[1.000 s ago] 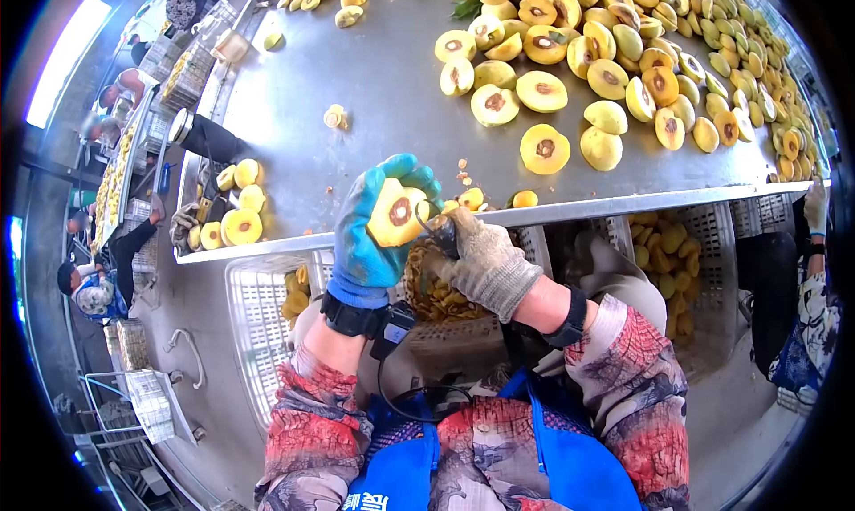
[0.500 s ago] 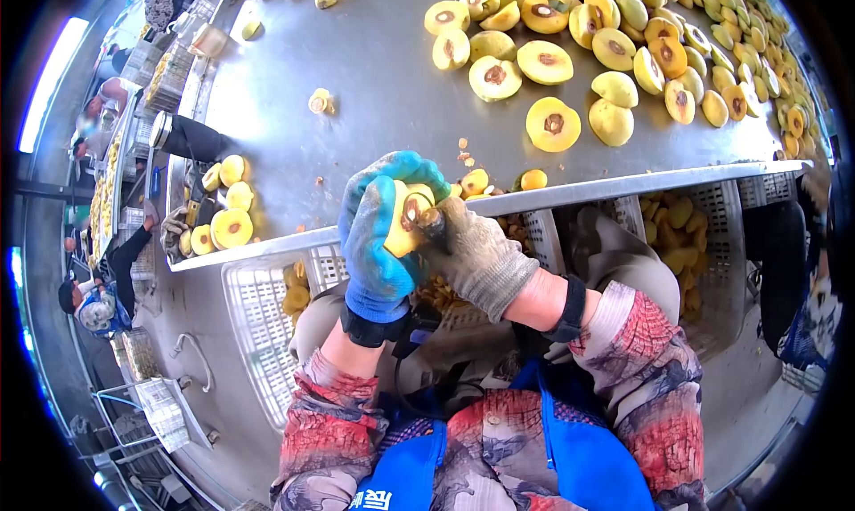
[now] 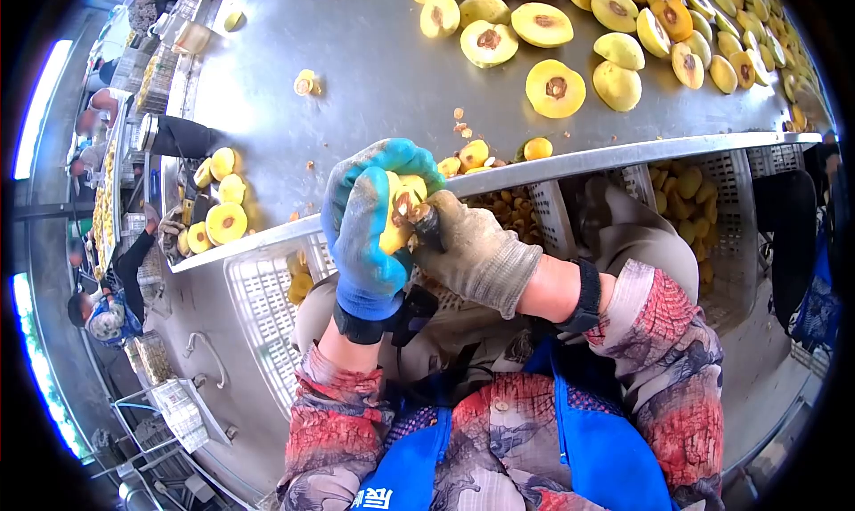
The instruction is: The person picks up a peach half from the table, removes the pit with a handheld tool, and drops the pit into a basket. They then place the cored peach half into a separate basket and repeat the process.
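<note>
My left hand (image 3: 370, 231), in a blue rubber-coated glove, is closed around a yellow peach half (image 3: 393, 237). The cut face turns toward my right hand, and brown pit pieces (image 3: 405, 210) show at its centre. My right hand (image 3: 481, 248), in a dirty knitted glove, is closed on a small dark-handled tool (image 3: 429, 230) pressed against the pit. Most of that tool is hidden by fingers and fruit. Both hands are just in front of the metal table's edge, above a crate of brown pits and scraps (image 3: 512, 210).
The metal table (image 3: 374, 84) carries many peach halves (image 3: 555, 89) at the right and a small group (image 3: 226, 223) at the left. White perforated crates (image 3: 258, 306) stand below its raised rim (image 3: 606, 155). Other people work at the far left; one person's dark sleeve (image 3: 779, 244) is at right.
The pit in the held peach half now looks broken and partly lifted, with the tool turned against it. Both hands have shifted slightly, and the camera view has moved a little.
</note>
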Demonstrator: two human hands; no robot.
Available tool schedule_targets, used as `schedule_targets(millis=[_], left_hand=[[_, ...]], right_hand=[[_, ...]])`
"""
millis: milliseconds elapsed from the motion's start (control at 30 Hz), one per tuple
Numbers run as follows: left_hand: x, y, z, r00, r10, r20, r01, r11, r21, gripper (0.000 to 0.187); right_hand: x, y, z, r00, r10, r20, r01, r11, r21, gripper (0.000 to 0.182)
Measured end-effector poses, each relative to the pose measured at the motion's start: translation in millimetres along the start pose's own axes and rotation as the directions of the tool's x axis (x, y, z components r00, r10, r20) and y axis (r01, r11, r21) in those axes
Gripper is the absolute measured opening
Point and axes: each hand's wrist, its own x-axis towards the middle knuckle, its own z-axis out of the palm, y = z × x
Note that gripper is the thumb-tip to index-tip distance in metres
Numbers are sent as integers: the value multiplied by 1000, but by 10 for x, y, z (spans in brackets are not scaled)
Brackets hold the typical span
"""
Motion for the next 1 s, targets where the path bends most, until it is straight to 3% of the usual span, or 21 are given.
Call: schedule_targets(millis=[67,200,233,300,400,433,533,567,600,633,733,833,900,1000], left_hand=[[18,23,-25,996,-61,66,66,995,-79,31],[48,41,-33,982,-90,163,111,986,-121,31],[55,43,-53,974,-144,177,160,984,-79,35],[79,54,-93,948,-249,199,252,968,8,43],[110,39,-30,951,-238,198,239,971,17,45],[110,-8,2,971,-51,232,53,999,-5,45],[18,-34,210,999,28,-26,-29,999,-39,42],[38,-71,26,990,-15,137,14,1000,3,39],[45,-50,-6,985,-67,159,65,998,20,39],[40,-30,-26,977,-123,177,118,992,38,38],[69,42,-38,942,-256,217,243,966,86,37],[82,94,-33,914,-339,223,319,940,122,37],[105,90,-61,890,-381,251,370,925,89,31],[106,92,-37,883,-397,252,400,916,43,27]], right_hand=[[-47,-88,-65,996,65,62,-66,998,22,44],[-107,14,-11,994,21,112,-17,999,-37,46],[-83,93,40,992,-23,122,31,998,-57,46],[-94,122,44,983,28,179,-29,1000,2,46],[-141,-128,-205,938,189,291,-254,945,207,45],[-139,-128,-252,941,172,291,-254,928,274,45],[-108,7,-192,978,79,195,-138,940,311,46],[-83,156,-33,991,30,131,-64,961,270,46],[-79,145,26,997,-21,73,4,974,225,46],[-96,130,46,997,-5,80,-12,978,207,49],[-213,-199,-299,835,318,448,-477,825,303,53],[-236,-61,-177,870,228,437,-410,826,386,52],[-242,-65,-165,883,255,394,-385,873,299,51],[-254,-63,-219,842,231,487,-452,795,404,50]])
